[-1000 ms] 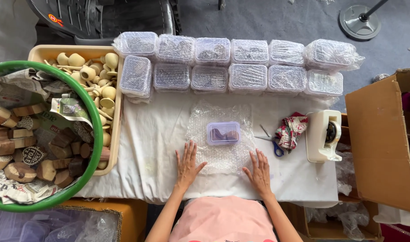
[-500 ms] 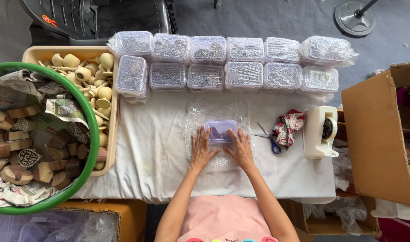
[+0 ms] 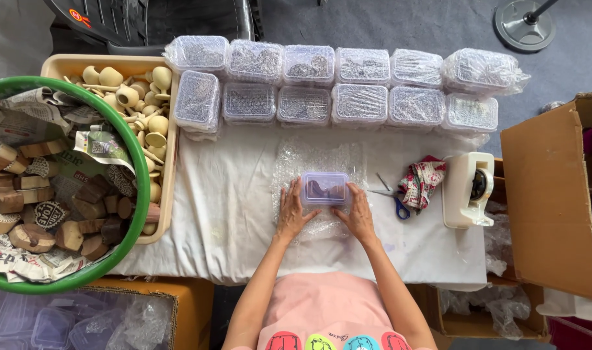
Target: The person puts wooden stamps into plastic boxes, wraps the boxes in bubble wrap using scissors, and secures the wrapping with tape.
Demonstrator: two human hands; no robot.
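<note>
A small clear plastic box with a purple lid (image 3: 325, 187) lies on a sheet of bubble wrap (image 3: 319, 159) spread on the white-covered table (image 3: 231, 214). My left hand (image 3: 294, 212) rests flat on the wrap, its fingertips touching the box's near left corner. My right hand (image 3: 357, 213) lies the same way at the near right corner. Both hands press on the wrap's near part with fingers apart. Neither hand has the box lifted.
Two rows of bubble-wrapped boxes (image 3: 335, 84) line the table's far side. A beige tray of wooden pieces (image 3: 144, 123) and a green tub of wood blocks (image 3: 43, 194) stand left. Scissors (image 3: 393, 201), a patterned cloth (image 3: 422, 183), a tape dispenser (image 3: 467, 189) and a cardboard box (image 3: 555, 201) are right.
Both hands slid away from the table's near edge and inward, from flat on the wrap's outer parts to the box's near corners.
</note>
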